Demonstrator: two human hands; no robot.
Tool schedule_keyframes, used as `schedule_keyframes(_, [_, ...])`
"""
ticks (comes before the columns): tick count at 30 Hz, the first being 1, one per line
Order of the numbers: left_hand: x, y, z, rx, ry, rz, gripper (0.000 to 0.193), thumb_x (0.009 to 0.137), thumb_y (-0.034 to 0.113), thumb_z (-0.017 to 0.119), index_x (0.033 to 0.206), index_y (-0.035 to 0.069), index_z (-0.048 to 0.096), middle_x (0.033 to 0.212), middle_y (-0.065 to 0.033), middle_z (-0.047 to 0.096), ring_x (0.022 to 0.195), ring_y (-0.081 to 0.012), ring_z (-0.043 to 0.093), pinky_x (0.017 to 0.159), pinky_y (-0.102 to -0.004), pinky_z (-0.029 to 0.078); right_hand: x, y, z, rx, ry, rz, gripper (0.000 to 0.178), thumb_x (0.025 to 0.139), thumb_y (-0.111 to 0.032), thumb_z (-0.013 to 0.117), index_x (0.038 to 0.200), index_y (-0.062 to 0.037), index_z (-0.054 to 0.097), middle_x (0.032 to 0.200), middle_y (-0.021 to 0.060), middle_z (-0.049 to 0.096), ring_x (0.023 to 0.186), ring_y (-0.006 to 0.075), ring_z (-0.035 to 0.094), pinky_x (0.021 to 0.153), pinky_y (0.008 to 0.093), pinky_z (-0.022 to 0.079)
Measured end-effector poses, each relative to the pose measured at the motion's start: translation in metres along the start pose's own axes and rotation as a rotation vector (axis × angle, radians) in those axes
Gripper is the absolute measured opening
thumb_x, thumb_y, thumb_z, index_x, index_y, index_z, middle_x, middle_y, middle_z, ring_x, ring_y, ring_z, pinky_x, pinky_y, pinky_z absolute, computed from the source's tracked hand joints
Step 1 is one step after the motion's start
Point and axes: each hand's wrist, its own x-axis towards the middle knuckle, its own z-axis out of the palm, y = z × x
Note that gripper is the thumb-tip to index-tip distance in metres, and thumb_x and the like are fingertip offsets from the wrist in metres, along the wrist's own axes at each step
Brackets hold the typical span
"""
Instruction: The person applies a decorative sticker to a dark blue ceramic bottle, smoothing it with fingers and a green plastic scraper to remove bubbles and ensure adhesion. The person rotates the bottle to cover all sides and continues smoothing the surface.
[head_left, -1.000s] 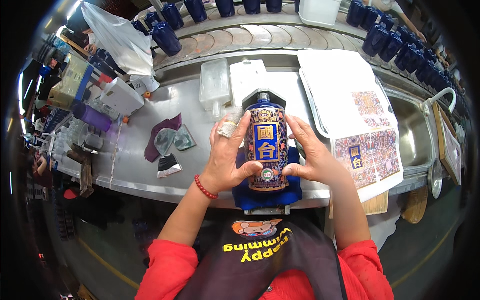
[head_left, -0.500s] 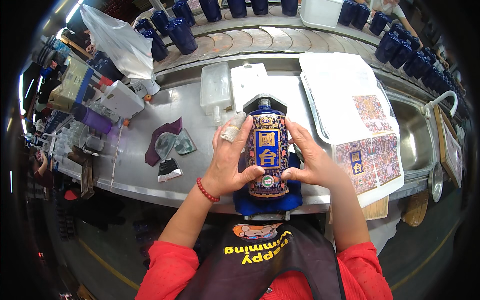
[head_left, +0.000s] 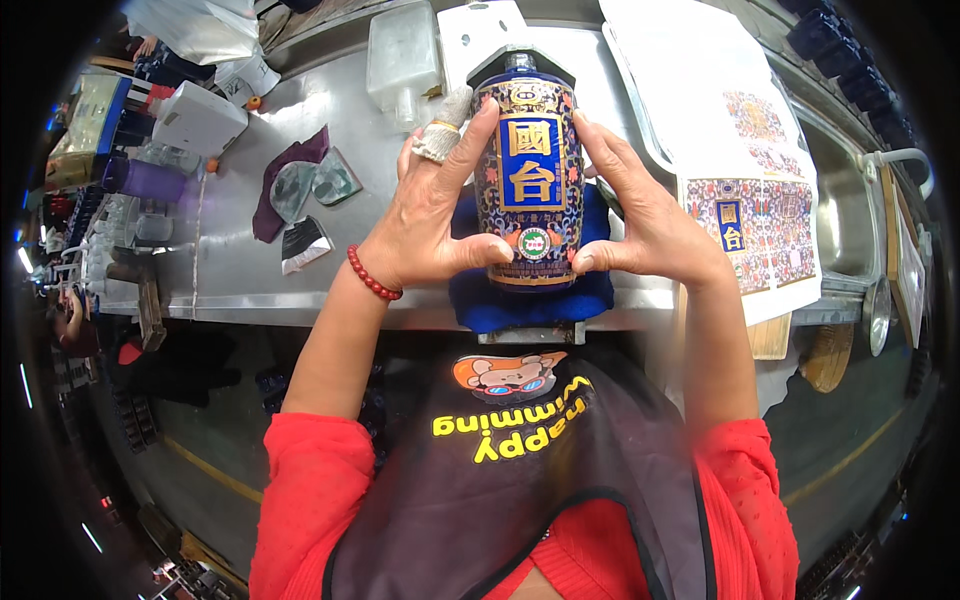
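Left hand [head_left: 425,215], right hand [head_left: 650,225] opposite, blue patterned bottle [head_left: 530,175] between, touching both.

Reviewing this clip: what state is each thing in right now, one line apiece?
Blue bottle, labelled face up, neck away from the person; capped or not, unclear
Left hand, open, fingers and thumb against the blue bottle's left side
Right hand, open, likewise against its right side
Blue cloth, bunched beneath the blue bottle
Clear bottle, lying flat, neck toward the person
Purple cloth, crumpled on the counter
Printed sheet, spread out, pattern up
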Motion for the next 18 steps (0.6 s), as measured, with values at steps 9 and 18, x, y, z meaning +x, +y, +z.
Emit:
schedule_keyframes(9, [-0.002, -0.001, -0.002, 0.033, -0.029, -0.006, 0.118, 0.075, 0.077, 0.068, 0.163, 0.014, 0.023, 0.160, -0.0242, 0.034, 0.150, -0.0422, 0.028, 0.121, -0.0571, 0.010, 0.001, -0.004, -0.003, -0.070, -0.027, 0.010, 0.136, 0.059, -0.059, 0.090, 0.164, -0.0131, 0.017, 0.163, 0.0217, 0.026, 0.152, 0.0375, 0.027, 0.122, 0.0463, 0.031])
schedule_keyframes(18, [-0.012, 0.001, 0.012, -0.073, -0.046, -0.052, 0.118, 0.076, 0.074, 0.068, 0.164, 0.011, 0.020, 0.162, -0.0262, 0.031, 0.150, -0.0429, 0.027, 0.119, -0.0590, 0.012, -0.003, 0.002, 0.005, -0.001, -0.037, 0.038, 0.136, 0.062, -0.045, 0.093, 0.164, -0.0044, 0.012, 0.168, 0.0188, 0.019, 0.150, 0.0341, 0.031, 0.118, 0.0467, 0.036])
